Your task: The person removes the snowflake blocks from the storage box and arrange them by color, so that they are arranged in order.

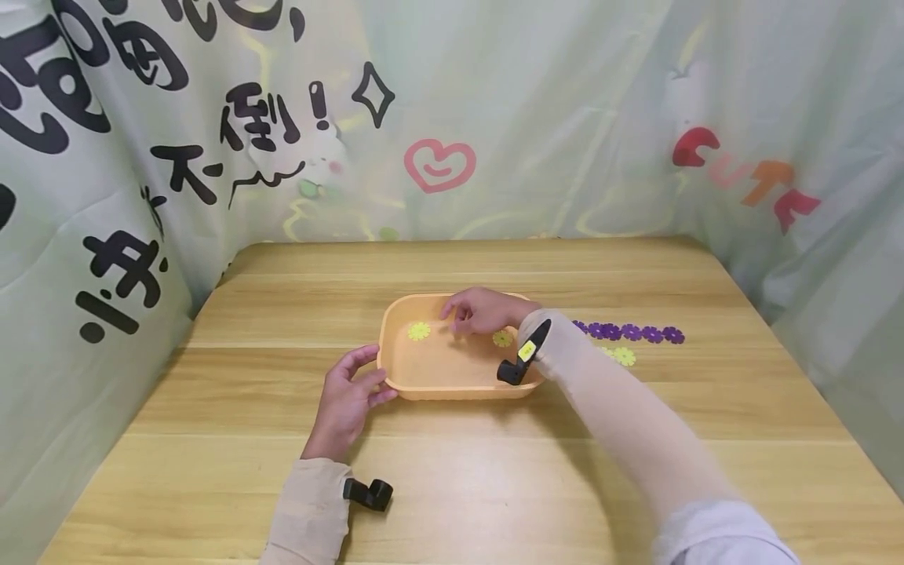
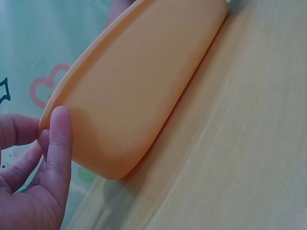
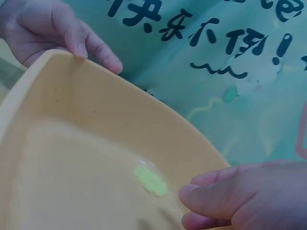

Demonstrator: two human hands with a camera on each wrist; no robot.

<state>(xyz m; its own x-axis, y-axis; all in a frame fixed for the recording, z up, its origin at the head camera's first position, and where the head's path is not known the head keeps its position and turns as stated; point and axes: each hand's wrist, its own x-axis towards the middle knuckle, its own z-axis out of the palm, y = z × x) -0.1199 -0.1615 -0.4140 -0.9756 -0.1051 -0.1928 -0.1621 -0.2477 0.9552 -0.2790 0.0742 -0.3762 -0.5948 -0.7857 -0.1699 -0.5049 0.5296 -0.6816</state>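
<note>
An orange plastic tray [image 1: 459, 395] stands on the table, with a yellow flower-shaped piece [image 1: 419, 330] inside on its left and another yellow flower piece [image 1: 502, 338] on its right. My left hand [image 1: 346, 400] holds the tray's left end, and the left wrist view shows thumb and fingers pinching the rim. Over the far side of the tray is my right hand [image 1: 480, 310], its fingers loosely bent. I see nothing between them. In the right wrist view these fingertips hover close to the left yellow piece [image 3: 150, 181].
Right of the tray, a row of several purple flower pieces [image 1: 631, 332] lies on the wooden table [image 1: 452, 471]. Yellow flower pieces [image 1: 625, 356] lie in front of that row, partly hidden by my right forearm. A printed curtain [image 1: 537, 118] hangs behind the table.
</note>
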